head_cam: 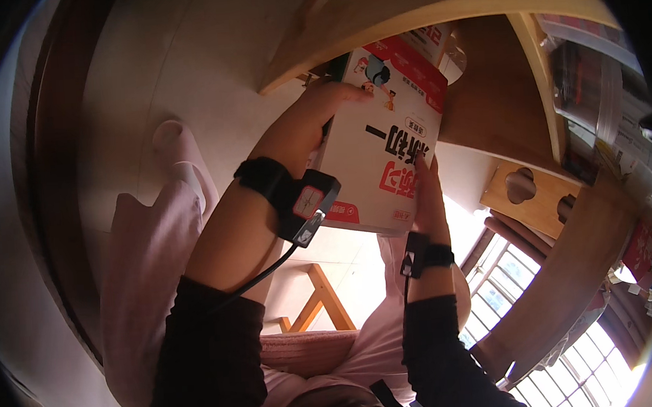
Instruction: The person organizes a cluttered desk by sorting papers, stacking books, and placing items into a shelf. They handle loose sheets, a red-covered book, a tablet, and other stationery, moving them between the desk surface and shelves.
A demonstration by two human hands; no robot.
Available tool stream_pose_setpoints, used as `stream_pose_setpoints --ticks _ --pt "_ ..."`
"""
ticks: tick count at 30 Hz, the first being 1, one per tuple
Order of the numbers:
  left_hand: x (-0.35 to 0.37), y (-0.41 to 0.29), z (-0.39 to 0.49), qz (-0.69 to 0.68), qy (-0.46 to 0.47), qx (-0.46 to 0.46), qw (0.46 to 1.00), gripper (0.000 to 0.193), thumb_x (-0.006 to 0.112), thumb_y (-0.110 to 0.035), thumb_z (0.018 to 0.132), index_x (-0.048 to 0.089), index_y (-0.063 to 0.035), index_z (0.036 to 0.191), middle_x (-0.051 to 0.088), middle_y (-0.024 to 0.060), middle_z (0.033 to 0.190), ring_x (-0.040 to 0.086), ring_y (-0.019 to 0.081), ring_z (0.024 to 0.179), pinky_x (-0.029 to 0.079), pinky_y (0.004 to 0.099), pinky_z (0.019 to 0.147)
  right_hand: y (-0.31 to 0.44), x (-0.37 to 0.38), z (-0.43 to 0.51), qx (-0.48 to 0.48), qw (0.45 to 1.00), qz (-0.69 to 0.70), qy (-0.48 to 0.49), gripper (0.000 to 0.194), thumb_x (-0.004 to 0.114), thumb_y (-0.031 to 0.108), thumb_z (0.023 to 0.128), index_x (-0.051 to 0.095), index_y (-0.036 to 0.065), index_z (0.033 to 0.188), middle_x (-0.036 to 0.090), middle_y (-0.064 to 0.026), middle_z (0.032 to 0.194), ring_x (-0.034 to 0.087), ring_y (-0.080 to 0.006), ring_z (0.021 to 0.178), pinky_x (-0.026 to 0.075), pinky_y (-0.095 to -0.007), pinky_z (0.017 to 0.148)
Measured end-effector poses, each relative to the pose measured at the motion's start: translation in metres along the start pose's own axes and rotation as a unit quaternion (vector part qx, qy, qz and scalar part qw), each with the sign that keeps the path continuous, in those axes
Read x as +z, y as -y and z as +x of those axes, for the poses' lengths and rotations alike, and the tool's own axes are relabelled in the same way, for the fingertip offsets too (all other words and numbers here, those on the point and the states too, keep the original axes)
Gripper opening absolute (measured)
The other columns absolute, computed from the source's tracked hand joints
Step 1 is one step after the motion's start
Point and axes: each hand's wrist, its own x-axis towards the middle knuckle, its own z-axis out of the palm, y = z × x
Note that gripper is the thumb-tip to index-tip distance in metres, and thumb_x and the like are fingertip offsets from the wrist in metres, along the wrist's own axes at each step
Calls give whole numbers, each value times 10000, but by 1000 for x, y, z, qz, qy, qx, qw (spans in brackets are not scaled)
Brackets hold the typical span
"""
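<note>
Both hands hold a white and red paperback workbook [357, 156] with large printed characters and small cartoon figures on its cover. My left hand [336, 103] grips its left edge, with the thumb on the cover and the other fingers hidden beneath. On its right edge is my right hand [428, 188], thumb along the cover, its fingers mostly hidden. Another book with red print [431, 40] lies just beyond the far end of the workbook, inside an open wooden compartment. Each wrist wears a black strap with a small device.
A curved-looking wooden edge [437, 9] frames the compartment. Clear plastic containers [590, 83] stand at the right, near a wooden panel with flower-shaped holes [552, 196]. Wooden legs of a piece of furniture [328, 297] show below, and a slippered foot [183, 151] rests on the floor at left.
</note>
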Motion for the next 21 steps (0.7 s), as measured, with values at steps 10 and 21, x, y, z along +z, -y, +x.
stream_pose_setpoints --ticks 10,21 --pt "5 1 -8 20 -26 35 999 510 693 -291 752 559 -49 1181 628 115 1095 605 204 981 486 339 806 -91 28 -74 -20 923 384 4 426 550 270 918 429 51 1263 551 -99 1215 522 -221 1141 408 -378 1009" --pt "-27 66 -89 221 -102 84 966 635 714 -363 753 492 -32 1247 616 154 1109 592 235 1012 491 354 802 -80 48 -79 -34 932 355 -66 391 590 246 896 455 47 1204 526 -114 1210 526 -231 1133 428 -376 1005"
